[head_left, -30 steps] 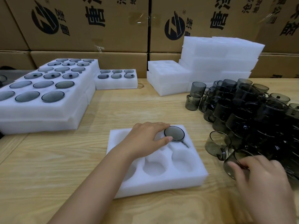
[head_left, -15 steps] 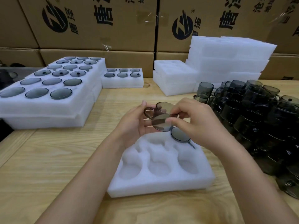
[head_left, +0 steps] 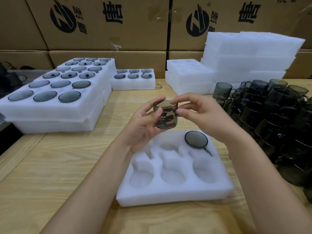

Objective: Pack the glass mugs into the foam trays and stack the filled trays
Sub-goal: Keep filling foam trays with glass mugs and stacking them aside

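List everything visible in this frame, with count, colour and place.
held mug: one, smoky grey glass, above the near tray
packed mug: one, smoky grey, in the near tray's back right pocket
near tray: one, white foam, on the table in front, five pockets unfilled
loose mugs: many, smoky grey, piled at the table's right
filled trays: several, white, stacked at left
single filled tray: one, white, back middle
empty trays: several, white, stacked at back right
cardboard boxes: several, brown with black print, behind the table
table: one, light wood
left hand: holds the held mug
right hand: pinches the held mug's rim
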`<state>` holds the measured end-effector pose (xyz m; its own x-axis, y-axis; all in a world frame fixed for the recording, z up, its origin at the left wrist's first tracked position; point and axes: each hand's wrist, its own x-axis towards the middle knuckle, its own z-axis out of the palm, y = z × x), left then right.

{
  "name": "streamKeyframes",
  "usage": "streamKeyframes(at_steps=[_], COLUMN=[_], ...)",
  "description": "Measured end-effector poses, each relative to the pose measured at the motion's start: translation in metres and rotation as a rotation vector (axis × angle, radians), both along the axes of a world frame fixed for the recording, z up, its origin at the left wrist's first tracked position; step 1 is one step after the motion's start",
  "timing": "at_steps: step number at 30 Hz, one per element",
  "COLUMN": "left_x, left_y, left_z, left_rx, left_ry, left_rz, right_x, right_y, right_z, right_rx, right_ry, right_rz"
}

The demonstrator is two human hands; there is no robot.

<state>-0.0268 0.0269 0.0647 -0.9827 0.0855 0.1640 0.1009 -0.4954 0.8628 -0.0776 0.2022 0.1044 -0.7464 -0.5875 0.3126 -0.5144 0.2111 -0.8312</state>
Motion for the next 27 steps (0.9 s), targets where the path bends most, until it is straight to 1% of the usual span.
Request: streamKeyframes(at_steps=[2,4,9,12,14,17,19,23,27], left_x=[0.000,0.000,0.000,-0.001,-0.001,-0.001,-0.001,-0.001,-0.001], left_y=[0.000,0.001,-0.005,-0.006,-0.003,0.002,0.005,0.005,-0.004], left_z=[0.000,0.002,0.004,0.002,-0.001,-0.005,-0.006,-0.010,-0.010], left_rx=[-0.105,-0.249,-0.591,-0.768,-0.860,-0.998,-1.059,-1.094,-1.179], left_ry=[-0.025,-0.029,0.026,0.032,0.043,0.048,0.052,0.062,0.039], left_rz=[0.075,0.142,0.174,0.170,0.177,0.198,0.211,0.186,0.109], right_x=[0.002,0.003,0.000,-0.002,-0.001,0.000,0.001,0.005,0.009], right_y=[-0.002,-0.005,-0.008,-0.007,-0.005,-0.004,-0.004,-0.002,-0.012], right_z=[-0.002,-0.004,-0.010,-0.012,-0.012,-0.012,-0.010,-0.007,-0.010], right_rx=[-0.038,-0.031,0.030,0.105,0.133,0.193,0.235,0.376,0.525], right_ry=[-0.069,-0.116,-0.145,-0.135,-0.132,-0.082,-0.036,-0.011,0.105], right_rz=[0.018,0.019,0.028,0.024,0.061,0.064,0.072,0.100,-0.013])
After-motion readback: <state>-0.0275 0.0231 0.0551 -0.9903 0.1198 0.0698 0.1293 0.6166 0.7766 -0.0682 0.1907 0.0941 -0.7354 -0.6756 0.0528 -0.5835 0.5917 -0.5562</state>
